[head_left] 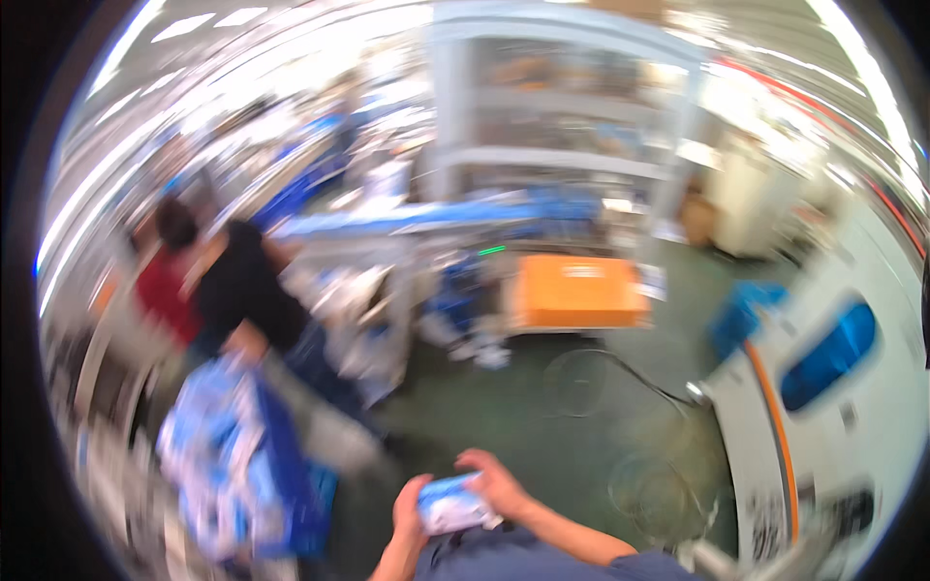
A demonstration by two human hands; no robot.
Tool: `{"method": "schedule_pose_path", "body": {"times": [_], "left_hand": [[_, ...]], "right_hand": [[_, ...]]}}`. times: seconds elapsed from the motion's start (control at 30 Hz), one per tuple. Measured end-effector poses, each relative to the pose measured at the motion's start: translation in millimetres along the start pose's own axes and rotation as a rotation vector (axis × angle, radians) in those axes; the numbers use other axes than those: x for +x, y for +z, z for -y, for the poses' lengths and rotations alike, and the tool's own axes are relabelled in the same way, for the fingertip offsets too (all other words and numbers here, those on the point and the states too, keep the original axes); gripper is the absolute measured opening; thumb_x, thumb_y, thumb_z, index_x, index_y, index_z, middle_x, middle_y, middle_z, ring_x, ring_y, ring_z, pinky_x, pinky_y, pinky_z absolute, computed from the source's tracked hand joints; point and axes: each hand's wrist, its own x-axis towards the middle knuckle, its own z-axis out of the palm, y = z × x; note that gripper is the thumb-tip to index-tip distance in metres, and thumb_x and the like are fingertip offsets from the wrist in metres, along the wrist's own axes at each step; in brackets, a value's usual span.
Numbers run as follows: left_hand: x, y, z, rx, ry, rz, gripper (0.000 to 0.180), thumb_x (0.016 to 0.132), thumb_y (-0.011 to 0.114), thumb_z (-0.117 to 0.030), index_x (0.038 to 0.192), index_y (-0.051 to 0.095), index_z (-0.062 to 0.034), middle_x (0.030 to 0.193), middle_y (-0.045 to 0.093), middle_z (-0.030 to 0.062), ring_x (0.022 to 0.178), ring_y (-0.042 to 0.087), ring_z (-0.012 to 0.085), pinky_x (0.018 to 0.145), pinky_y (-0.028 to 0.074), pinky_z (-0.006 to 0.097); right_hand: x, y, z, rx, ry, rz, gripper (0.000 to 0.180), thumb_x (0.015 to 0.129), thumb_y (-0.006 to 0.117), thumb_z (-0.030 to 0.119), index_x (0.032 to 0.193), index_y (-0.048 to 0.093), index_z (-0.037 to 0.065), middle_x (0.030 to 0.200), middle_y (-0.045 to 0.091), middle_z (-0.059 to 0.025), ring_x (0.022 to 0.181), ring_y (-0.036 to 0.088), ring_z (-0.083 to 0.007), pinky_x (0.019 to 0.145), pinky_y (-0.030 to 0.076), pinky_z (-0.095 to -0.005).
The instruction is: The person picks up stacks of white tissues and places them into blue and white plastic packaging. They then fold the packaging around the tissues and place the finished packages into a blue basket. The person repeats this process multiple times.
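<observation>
Blue-and-white packet sits at six o'clock, clasped between both grips: left hand and right hand closed around its ends.

One head cam only, worn high, fisheye, looking forward and down across a green floor. Near: own left hand and right hand at the lower edge. Far: shelving up top. Heavy motion blur; no 2nd view.

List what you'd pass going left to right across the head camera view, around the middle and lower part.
Co-workers in red and black → blue and white bundle → left hand → small blue and white packet → right hand → orange box → white machine with blue window.
</observation>
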Motion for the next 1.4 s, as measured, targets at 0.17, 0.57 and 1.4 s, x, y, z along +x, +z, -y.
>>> {"method": "schedule_pose_path", "body": {"times": [0.17, 0.57, 1.4], "left_hand": [[-22, -7, 3, 0.204, 0.204, -0.013, 0.044, 0.095, 0.058, -0.032, 0.132, 0.052, -0.0083, 0.116, 0.059, 0.0098, 0.106, 0.055, 0.0172, 0.092, 0.044, 0.030], [-66, -118, -32, -0.342, 0.440, -0.378, 0.021, 0.093, 0.059, -0.028, 0.096, 0.061, -0.0073, 0.085, 0.059, -0.0013, 0.079, 0.056, 0.0066, 0.072, 0.047, 0.025], [-99, -242, -141, -0.381, 0.827, -1.129, 0.041, 0.097, 0.054, -0.043, 0.106, 0.058, -0.0033, 0.093, 0.061, 0.0036, 0.083, 0.057, 0.0095, 0.075, 0.047, 0.026]], "right_hand": [[-3, 26, 51, -0.003, 0.246, -0.066, 0.053, 0.085, 0.063, 0.023, 0.131, 0.048, 0.004, 0.117, 0.057, -0.0109, 0.099, 0.057, -0.0195, 0.087, 0.048, -0.0329], [81, 161, 31, -0.063, 0.344, 0.545, 0.052, 0.100, 0.038, 0.045, 0.139, 0.043, 0.011, 0.116, 0.059, -0.0110, 0.094, 0.059, -0.0160, 0.085, 0.048, -0.0304], [202, 426, 30, -0.363, 0.297, 1.475, 0.082, 0.078, 0.077, 0.015, 0.144, 0.031, -0.003, 0.112, 0.061, -0.0139, 0.100, 0.059, -0.0180, 0.085, 0.048, -0.0312]]}}
